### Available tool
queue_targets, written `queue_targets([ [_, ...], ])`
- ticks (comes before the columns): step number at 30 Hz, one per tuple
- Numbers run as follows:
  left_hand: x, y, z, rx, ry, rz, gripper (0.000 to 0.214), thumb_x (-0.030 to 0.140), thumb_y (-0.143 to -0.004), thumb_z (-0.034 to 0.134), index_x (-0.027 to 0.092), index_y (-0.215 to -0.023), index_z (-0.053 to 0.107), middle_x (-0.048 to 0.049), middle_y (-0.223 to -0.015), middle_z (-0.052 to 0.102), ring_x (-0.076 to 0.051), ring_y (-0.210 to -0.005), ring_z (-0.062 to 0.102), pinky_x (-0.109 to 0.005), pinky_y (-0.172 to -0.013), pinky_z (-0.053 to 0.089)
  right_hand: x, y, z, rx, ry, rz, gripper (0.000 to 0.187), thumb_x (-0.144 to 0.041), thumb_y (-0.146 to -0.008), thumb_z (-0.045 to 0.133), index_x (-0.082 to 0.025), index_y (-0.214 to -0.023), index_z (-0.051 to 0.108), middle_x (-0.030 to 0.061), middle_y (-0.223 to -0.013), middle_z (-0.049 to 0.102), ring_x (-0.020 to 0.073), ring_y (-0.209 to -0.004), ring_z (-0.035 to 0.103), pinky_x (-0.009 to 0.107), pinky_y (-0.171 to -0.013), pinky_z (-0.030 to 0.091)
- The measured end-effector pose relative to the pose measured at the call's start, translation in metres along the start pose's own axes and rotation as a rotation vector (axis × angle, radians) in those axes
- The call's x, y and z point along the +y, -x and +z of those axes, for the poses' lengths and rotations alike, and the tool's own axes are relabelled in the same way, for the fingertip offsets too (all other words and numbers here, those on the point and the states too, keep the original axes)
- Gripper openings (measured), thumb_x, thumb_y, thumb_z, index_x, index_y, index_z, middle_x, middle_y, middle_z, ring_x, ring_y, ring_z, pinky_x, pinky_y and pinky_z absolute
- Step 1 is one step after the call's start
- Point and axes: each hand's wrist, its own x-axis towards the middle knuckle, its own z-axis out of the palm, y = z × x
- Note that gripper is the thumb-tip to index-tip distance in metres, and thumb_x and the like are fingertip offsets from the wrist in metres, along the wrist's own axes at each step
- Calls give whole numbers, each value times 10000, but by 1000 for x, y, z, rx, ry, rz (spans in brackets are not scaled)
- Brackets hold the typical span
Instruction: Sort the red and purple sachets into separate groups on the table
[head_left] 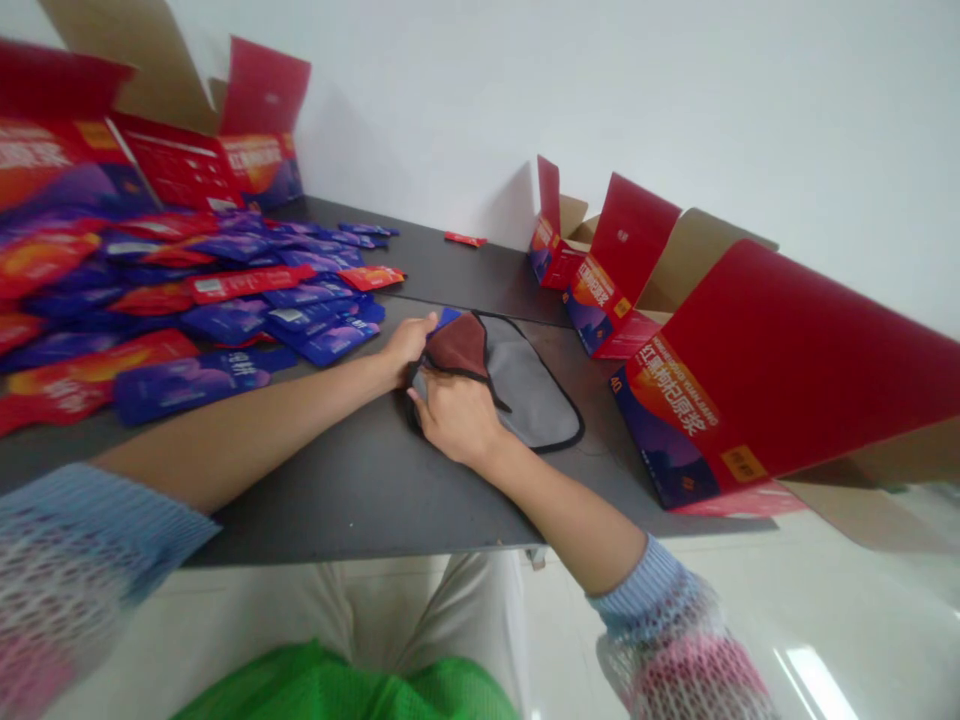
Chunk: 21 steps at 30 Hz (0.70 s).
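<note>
A flat grey fabric piece with black edging (534,385) lies on the dark table, its brown section (459,348) folded up over the left part. My left hand (407,350) grips the left edge of this fabric, thumb on top and the other fingers mostly hidden. A small blue patch (448,317) shows beside that thumb; I cannot tell what it belongs to. Close by, my right hand (459,415) is closed at the near left edge of the fabric, just below the brown section. Its fingertips are partly hidden by the cloth.
Many blue and red sachets (247,290) are heaped on the left of the dark table (337,500). Open red cartons (180,160) stand behind them. More open cartons (675,420) line the right side. One red sachet (465,239) lies near the wall.
</note>
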Motion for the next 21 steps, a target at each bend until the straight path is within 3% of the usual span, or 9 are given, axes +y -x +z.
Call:
queue_targets([
  [3,2,7,2,-40,10,-134,254,318,-903,582,127,-936,746,-63,-622,694,-244,-617,681,-328,-608,548,4,-1,8,65,-18,-28,480,-351,-1043,344,-95,-1409,519,164,-1419,593,241,-1291,570,369,-1067,425],
  [6,8,16,4,-153,31,-236,330,385,-913,554,130,-981,752,-108,-742,744,-279,-716,722,-368,-661,585,11,-8,13,148,17,8,516,-331,-1037,333,-81,-1473,454,164,-1503,507,256,-1425,425,471,-1201,257],
  [10,14,22,6,-258,92,-156,360,419,-928,558,136,-1067,732,-125,-908,765,-285,-903,731,-363,-810,585,25,-21,18,186,34,40,584,-355,-1035,315,-80,-1550,336,143,-1596,375,244,-1518,260,498,-1258,62],
  [14,15,25,10,-334,132,-67,408,428,-954,506,158,-1202,685,-115,-1054,753,-289,-1085,689,-401,-996,519,39,-30,26,143,0,164,735,-464,-1026,303,-15,-1590,159,197,-1668,130,290,-1561,73,519,-1249,80],
  [17,15,23,9,-298,127,-62,442,448,-954,476,171,-1239,668,-115,-1097,745,-303,-1126,672,-434,-1047,483,39,-26,28,64,-22,158,848,-571,-1001,322,-5,-1595,105,224,-1668,60,320,-1561,-2,555,-1241,53],
  [21,16,14,7,-100,34,-207,469,440,-969,406,140,-1178,700,-137,-998,760,-327,-1020,706,-475,-970,529,28,-13,23,-64,-69,22,916,-659,-974,327,-29,-1601,106,205,-1671,89,292,-1565,10,527,-1252,10],
])
